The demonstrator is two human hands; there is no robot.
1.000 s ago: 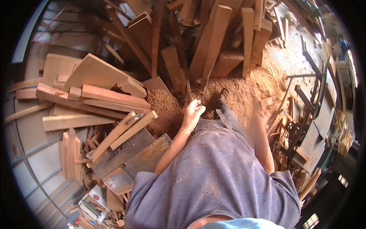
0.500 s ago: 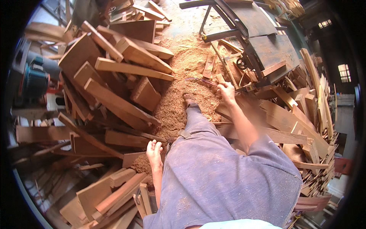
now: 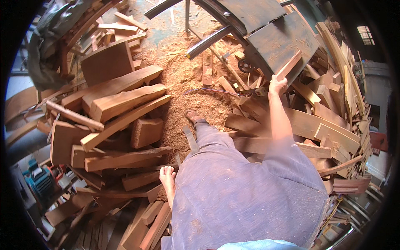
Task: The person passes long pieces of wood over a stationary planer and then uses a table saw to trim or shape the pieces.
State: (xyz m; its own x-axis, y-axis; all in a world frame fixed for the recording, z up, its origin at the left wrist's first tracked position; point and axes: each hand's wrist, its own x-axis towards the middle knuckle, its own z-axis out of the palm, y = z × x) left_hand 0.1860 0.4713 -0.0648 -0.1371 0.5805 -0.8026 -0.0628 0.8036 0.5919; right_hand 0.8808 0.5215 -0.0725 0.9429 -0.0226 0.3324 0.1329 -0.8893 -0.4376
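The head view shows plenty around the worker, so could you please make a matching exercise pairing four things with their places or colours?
1. Right hand
2. Left hand
3. Motor
4. Sawdust

A. Blue-green, at lower left
B. Around the outstretched foot
C. At one end of a wooden block
D. Beside the shirt

Pairs: 1-C, 2-D, 3-A, 4-B
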